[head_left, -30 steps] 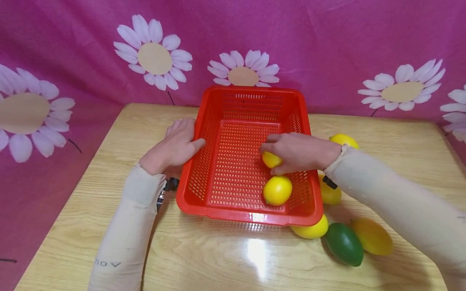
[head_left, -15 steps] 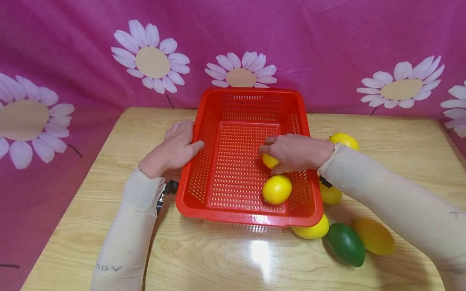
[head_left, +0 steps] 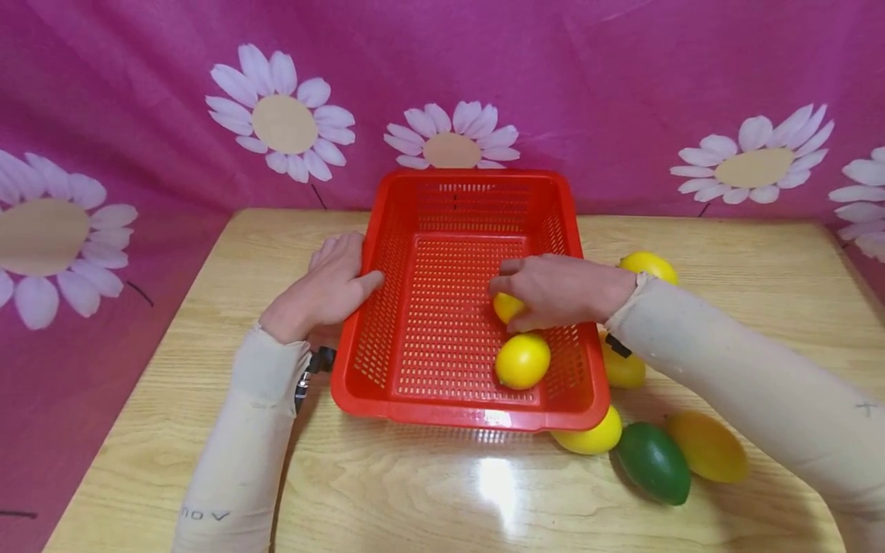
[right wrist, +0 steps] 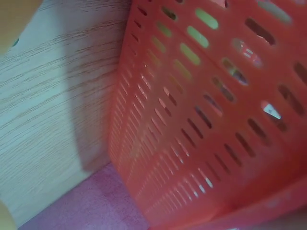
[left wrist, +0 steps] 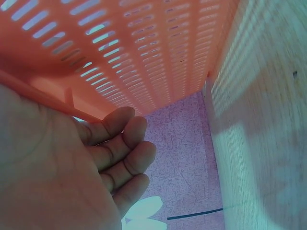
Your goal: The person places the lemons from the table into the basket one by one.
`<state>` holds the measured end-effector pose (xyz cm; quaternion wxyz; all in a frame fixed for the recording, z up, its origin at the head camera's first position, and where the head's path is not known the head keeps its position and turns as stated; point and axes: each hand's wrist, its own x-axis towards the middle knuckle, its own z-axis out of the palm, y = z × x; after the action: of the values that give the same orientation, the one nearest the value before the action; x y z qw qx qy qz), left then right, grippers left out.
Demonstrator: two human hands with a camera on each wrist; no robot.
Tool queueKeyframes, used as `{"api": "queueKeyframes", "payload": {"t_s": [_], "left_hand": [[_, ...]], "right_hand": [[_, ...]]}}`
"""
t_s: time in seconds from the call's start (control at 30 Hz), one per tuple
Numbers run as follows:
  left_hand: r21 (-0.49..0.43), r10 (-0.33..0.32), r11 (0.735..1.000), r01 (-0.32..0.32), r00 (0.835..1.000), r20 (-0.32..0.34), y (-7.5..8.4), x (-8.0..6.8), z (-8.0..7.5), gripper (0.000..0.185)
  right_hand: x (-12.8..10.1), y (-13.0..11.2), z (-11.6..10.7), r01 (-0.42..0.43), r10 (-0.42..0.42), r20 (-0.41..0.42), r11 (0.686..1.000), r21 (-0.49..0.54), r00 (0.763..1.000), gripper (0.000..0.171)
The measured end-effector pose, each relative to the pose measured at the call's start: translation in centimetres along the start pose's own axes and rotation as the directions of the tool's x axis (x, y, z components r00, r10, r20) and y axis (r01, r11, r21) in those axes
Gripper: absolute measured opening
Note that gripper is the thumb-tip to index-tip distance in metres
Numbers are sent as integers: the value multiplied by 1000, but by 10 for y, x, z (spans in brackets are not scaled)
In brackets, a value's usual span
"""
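Note:
A red plastic basket with slotted walls stands on the wooden table. My left hand holds its left rim, with the thumb over the edge and the fingers outside. The left wrist view shows those fingers bent beneath the rim. Reaching over the right wall, my right hand grips a yellow lemon low inside the basket, partly covered by the fingers. Another lemon lies just in front of that hand on the basket floor. The right wrist view shows only the basket's outer wall, not the hand.
Right of the basket on the table lie yellow fruits: one at the back, one under the right wrist and one by the front corner. Beside them are a green oval fruit and an orange-yellow one. A pink flowered cloth hangs behind.
The head view has shifted slightly. Both hands keep their places, the left at the rim and the right around the lemon; the basket and fruit stay put.

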<state>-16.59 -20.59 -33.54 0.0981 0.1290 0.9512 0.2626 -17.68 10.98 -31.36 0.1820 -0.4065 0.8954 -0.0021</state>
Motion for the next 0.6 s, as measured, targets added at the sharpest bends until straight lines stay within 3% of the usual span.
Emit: {"api": "queueKeyframes", "payload": {"t_s": [0.23,0.43,0.6], "left_hand": [[-10,1,1000,-1,1000,4,1,0,1,54],[-2,2,1000,-2,1000,3,2,-1,0,50],[28,8,1000,-8,1000,-3,3,-1,-1,50]], "right_hand": [[-14,3,-4,40,-43,-107,999,-31,993,46],[-36,7,-9,48,-56,-287,998,-33,956,41],[-55,11,-11,51,-52,-368,999,-12,928,42]]}}
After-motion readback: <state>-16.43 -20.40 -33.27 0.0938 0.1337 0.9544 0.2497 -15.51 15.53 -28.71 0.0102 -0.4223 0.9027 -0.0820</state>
